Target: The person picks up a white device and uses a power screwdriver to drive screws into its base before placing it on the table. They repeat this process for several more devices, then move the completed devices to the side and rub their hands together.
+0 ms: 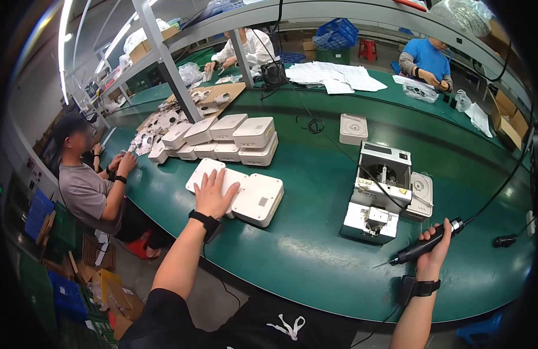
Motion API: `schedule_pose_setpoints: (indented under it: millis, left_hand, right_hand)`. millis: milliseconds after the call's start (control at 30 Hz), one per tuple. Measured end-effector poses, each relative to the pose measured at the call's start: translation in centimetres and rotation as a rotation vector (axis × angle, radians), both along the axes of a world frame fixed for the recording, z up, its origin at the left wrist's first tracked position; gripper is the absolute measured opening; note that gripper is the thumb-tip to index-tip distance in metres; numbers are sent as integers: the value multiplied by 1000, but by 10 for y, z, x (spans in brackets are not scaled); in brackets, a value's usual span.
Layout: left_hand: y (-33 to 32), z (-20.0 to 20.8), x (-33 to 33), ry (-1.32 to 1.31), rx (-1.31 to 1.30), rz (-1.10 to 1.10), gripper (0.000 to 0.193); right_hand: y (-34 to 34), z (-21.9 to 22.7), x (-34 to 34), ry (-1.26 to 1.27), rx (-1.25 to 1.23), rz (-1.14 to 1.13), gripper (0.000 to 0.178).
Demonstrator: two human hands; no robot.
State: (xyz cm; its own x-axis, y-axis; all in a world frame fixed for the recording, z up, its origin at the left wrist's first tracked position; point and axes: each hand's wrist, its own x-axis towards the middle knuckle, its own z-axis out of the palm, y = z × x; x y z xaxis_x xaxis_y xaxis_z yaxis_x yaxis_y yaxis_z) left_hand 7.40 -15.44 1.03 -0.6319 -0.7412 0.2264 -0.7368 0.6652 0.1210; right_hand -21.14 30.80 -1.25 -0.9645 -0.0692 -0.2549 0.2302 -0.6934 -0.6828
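My left hand (215, 193) rests with fingers spread on white plastic housings grouped near the bench's front edge. The closest white housing (258, 199) has a small vent grille on its top face and lies just right of my fingers. My right hand (433, 247) is wrapped round a black electric screwdriver (419, 246), whose thin bit points left above the green bench. Left of that hand stands a metal screw feeder (376, 192). Beside the feeder lies an open white housing (419, 195), partly hidden behind it.
Stacked white housings (254, 132) stand behind my left hand, near a metal post (174, 70). Loose small parts (164, 122) spread over cardboard. Another white piece (354, 128) lies behind the feeder. A cable (501, 185) runs up from the screwdriver. Co-workers sit left (88, 174) and across the bench.
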Motion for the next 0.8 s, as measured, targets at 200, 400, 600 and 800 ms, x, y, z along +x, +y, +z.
schedule_pose_setpoints:
  millis: [200,400,600,800]
  left_hand:
    - [16,1,-17,252,-110,-71,65]
    - [92,12,-8,125,-60,-439,77]
    - [151,19,-8,41,67,-811,90]
    - [187,28,-32,-54,295,-1279,89]
  right_hand:
    - [-1,-1,5,-8,-12,24,32]
    - [4,-5,0,-27,-17,30,32]
    - [1,28,16,197,-65,-64,27]
    - [-16,69,70,711,139,-276,22]
